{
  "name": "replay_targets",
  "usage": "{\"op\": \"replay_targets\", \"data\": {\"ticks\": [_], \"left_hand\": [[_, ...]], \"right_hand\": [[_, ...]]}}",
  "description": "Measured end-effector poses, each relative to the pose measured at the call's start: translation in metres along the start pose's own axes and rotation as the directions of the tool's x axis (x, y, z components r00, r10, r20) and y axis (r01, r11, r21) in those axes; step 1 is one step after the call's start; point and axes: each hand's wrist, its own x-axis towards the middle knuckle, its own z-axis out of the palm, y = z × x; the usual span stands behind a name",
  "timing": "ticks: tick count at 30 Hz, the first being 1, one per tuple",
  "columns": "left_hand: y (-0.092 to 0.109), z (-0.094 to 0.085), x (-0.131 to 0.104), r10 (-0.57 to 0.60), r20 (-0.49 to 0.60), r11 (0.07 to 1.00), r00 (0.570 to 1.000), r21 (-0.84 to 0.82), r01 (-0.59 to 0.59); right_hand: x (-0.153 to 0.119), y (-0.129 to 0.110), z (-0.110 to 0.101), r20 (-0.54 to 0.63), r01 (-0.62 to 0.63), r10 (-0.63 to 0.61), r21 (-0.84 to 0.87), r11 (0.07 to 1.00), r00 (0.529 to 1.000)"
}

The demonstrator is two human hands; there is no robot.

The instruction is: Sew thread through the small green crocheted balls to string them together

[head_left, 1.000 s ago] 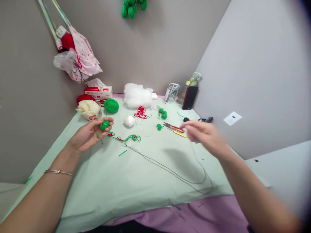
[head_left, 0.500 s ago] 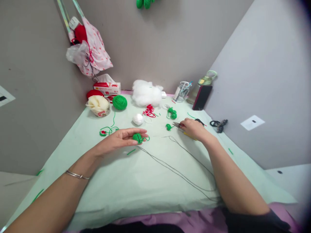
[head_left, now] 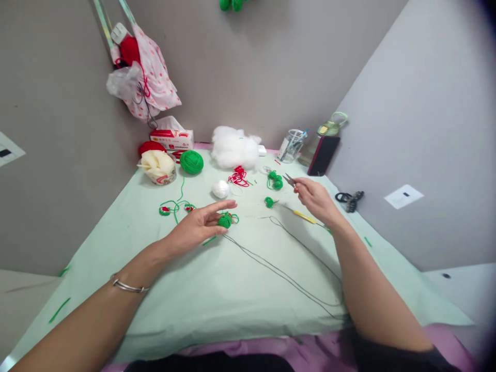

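Note:
In the head view my left hand (head_left: 201, 223) is closed round a small green crocheted piece (head_left: 225, 221), with a short green yarn end looping out at its right. My right hand (head_left: 314, 199) grips small scissors (head_left: 289, 180), whose blades point up and left above the table; their handles are mostly hidden in my fingers. Below that hand lies a yellow-handled crochet hook (head_left: 304, 216). Another little green crocheted piece (head_left: 269, 202) rests between my hands. A long dark thread (head_left: 267, 263) runs from near my left hand in a wide loop across the cloth.
Behind are a white yarn ball (head_left: 220, 189), a green yarn ball (head_left: 191, 162), stuffing (head_left: 235, 148), tangled red yarn (head_left: 239, 177) and green pieces (head_left: 275, 180). A glass of pens (head_left: 292, 146), a phone (head_left: 324, 156) and a bottle stand back right. A tub (head_left: 158, 168) is back left.
My right hand has lifted the scissors from the table and moved slightly away and right, uncovering the yellow crochet hook. My left hand has turned, and the green piece has rotated in its fingers.

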Motion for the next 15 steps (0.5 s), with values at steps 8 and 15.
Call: {"op": "replay_targets", "data": {"ticks": [8,15], "left_hand": [[-0.003,0.009,0.001,0.000,-0.009,1.000,1.000,0.024,0.000],[-0.005,0.012,0.000,0.008,0.013,1.000,1.000,0.030,-0.009]], "right_hand": [[-0.038,-0.096,0.001,0.434,0.194,-0.382,0.416,0.888,0.816],[-0.038,-0.108,0.021,0.439,0.150,-0.407,0.511,0.847,0.801]]}}
